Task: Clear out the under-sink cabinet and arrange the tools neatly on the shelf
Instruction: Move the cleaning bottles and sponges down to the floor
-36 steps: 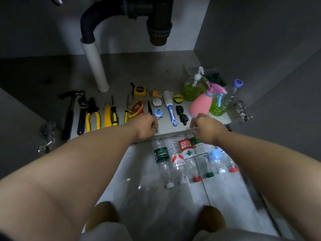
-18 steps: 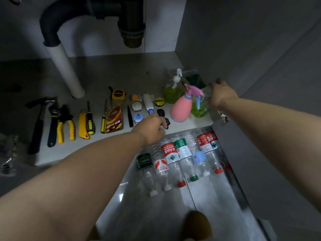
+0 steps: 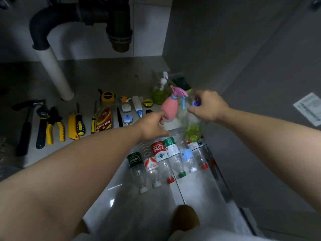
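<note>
My right hand grips the top of a clear bottle with green liquid and a purple cap, lifted above the cabinet's front edge. My left hand reaches with loose fingers toward the pink spray bottle and touches or nearly touches its base. On the cabinet floor lie a hammer, a wrench, yellow pliers, a yellow knife, screwdrivers, a tape measure and small items.
A green pump bottle stands behind the pink sprayer. Several empty plastic bottles lie in a row on the floor tiles in front. A white drain pipe stands at the back left; the cabinet wall is on the right.
My right hand took the green-liquid bottle by its top and lifted it forward off the cabinet floor. My left hand moved right, toward the pink spray bottle.
</note>
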Demonstrator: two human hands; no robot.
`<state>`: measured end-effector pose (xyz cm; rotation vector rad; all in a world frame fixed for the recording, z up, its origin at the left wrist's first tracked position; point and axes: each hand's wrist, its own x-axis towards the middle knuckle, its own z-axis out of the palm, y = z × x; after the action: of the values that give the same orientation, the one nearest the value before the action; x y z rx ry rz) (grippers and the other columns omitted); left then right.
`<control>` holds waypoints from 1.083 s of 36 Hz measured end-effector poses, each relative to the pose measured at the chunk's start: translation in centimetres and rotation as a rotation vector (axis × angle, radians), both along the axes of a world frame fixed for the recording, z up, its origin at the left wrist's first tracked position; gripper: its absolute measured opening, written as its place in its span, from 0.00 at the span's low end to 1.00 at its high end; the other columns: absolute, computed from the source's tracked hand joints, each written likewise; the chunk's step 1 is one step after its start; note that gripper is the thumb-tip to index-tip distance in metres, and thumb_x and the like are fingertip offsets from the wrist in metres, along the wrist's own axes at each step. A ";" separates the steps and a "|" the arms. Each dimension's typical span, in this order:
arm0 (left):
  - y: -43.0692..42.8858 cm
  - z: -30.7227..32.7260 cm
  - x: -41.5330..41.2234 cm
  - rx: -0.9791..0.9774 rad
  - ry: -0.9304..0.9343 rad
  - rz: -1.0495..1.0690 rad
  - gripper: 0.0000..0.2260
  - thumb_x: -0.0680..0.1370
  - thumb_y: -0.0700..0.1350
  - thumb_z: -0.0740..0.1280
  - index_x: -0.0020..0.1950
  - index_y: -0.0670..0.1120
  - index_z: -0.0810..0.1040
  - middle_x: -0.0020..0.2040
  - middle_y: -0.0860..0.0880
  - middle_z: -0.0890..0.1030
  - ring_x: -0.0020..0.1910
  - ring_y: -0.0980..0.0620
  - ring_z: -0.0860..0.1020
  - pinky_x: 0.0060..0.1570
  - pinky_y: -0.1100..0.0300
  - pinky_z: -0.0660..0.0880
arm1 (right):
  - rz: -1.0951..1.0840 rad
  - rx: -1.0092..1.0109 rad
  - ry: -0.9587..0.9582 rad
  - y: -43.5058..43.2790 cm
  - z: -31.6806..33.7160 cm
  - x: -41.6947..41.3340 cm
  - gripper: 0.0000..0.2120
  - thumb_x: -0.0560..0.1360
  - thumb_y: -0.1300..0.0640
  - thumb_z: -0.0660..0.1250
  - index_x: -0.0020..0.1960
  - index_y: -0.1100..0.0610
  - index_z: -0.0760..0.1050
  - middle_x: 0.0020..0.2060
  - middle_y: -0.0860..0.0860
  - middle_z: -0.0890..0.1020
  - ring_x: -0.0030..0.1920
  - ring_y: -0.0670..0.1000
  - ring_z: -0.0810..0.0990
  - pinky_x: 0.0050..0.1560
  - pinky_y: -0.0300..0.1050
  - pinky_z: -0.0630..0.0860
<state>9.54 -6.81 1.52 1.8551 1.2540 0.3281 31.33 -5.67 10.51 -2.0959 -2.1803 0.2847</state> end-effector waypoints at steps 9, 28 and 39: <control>-0.9 0.9 -1.9 -0.291 -0.179 -0.078 0.35 0.66 0.53 0.83 0.69 0.56 0.72 0.58 0.54 0.78 0.57 0.56 0.79 0.51 0.64 0.75 | 0.098 -0.327 0.494 -0.6 1.1 -4.9 0.04 0.72 0.58 0.72 0.41 0.59 0.80 0.30 0.45 0.80 0.30 0.48 0.76 0.32 0.42 0.75; -0.4 -2.2 -7.7 -0.211 -0.077 0.167 0.29 0.68 0.48 0.83 0.63 0.50 0.72 0.52 0.53 0.81 0.49 0.58 0.80 0.41 0.67 0.77 | -0.175 -0.030 0.033 5.5 -5.4 -3.8 0.15 0.81 0.45 0.62 0.59 0.54 0.78 0.52 0.60 0.82 0.48 0.60 0.79 0.45 0.46 0.71; -1.0 2.4 -4.6 -0.076 0.006 0.025 0.36 0.69 0.56 0.80 0.71 0.49 0.70 0.58 0.47 0.79 0.57 0.50 0.80 0.60 0.54 0.77 | -0.215 -0.049 0.113 -2.1 -2.2 -0.2 0.17 0.76 0.42 0.65 0.42 0.55 0.77 0.40 0.59 0.81 0.43 0.61 0.81 0.41 0.46 0.73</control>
<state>4.95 -7.85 3.96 1.7783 1.2781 0.2845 31.14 -7.75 8.34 -2.2564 -1.8853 0.4276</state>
